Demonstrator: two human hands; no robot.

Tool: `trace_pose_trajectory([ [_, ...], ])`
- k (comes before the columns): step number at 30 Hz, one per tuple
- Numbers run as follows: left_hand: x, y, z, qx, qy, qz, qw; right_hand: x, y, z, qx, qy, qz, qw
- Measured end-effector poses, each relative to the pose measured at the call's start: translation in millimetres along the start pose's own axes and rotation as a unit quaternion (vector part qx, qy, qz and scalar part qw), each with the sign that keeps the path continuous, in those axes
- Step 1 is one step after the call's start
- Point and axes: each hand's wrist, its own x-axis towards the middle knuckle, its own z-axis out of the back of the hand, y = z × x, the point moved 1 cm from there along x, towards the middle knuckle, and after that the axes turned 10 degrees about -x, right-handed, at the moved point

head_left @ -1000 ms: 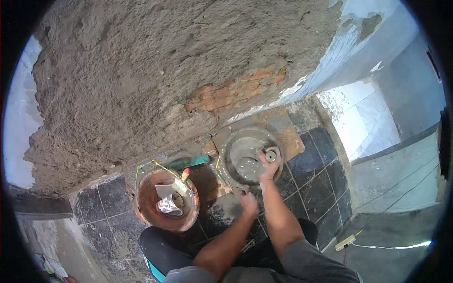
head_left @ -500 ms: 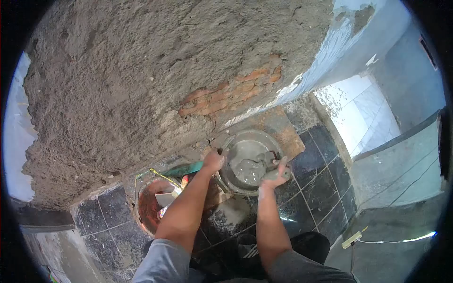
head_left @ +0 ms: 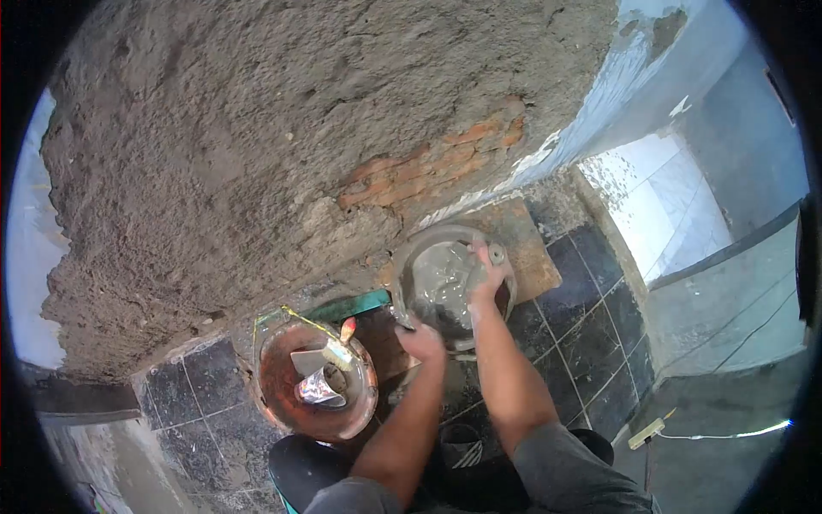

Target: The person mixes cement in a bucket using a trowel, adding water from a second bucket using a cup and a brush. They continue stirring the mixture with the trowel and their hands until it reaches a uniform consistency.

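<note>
Crouched before a half-stripped wall (head_left: 214, 171), I curl my right hand (head_left: 488, 278) around a round-ended tool handle (head_left: 497, 254) over a round tub (head_left: 451, 232) of wet grey mortar (head_left: 441, 261). My left hand (head_left: 421, 341) is at the tub's near rim; whether its fingers grip, I cannot tell. The tub stands on a brown board (head_left: 534, 247), near a reddish basin (head_left: 368, 390) holding a red-handled brush (head_left: 346, 334).
</note>
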Motion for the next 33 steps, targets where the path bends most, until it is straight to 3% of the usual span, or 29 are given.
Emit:
trace_pose_trajectory([
  [1,-14,1,-3,0.029,-0.046,0.013,0.998,-7,20,-12,0.003,-0.002,-0.019,1.000],
  [4,-19,34,-12,-0.113,-0.029,0.063,0.991,-11,45,-22,-0.028,-0.019,-0.003,0.999],
  [8,-8,9,17,-0.172,0.153,0.185,0.956,-1,87,0,0.088,0.018,0.128,0.988],
  [9,0,1,24,-0.128,0.182,0.134,0.966,4,91,2,0.135,0.036,0.171,0.975],
  [11,16,-15,36,-0.036,0.236,0.030,0.971,1,88,-2,0.125,-0.038,0.095,0.987],
  [12,22,-20,35,-0.033,0.218,0.008,0.975,-2,85,-3,0.120,-0.076,0.056,0.988],
  [14,34,-29,23,-0.029,0.185,-0.037,0.982,2,44,4,-0.020,-0.072,0.127,0.989],
  [16,48,-17,11,0.047,0.198,-0.028,0.979,3,1,13,-0.063,-0.098,0.138,0.984],
  [18,48,-27,2,0.093,0.200,-0.031,0.975,0,-24,13,-0.006,-0.148,0.091,0.985],
  [20,34,-33,-6,0.082,0.148,-0.050,0.984,0,-13,26,-0.048,-0.070,0.102,0.991],
  [22,25,-42,-10,0.131,0.088,-0.043,0.987,-7,-16,29,-0.002,-0.137,0.073,0.988],
  [25,20,-53,-8,0.150,0.079,-0.035,0.985,-27,-6,47,-0.017,0.016,0.108,0.994],
  [29,23,-45,-10,0.172,0.068,-0.029,0.982,-56,13,43,-0.038,0.013,0.121,0.992],
  [33,24,-43,-8,0.177,0.073,-0.018,0.981,-74,37,42,-0.045,0.077,0.138,0.986],
])
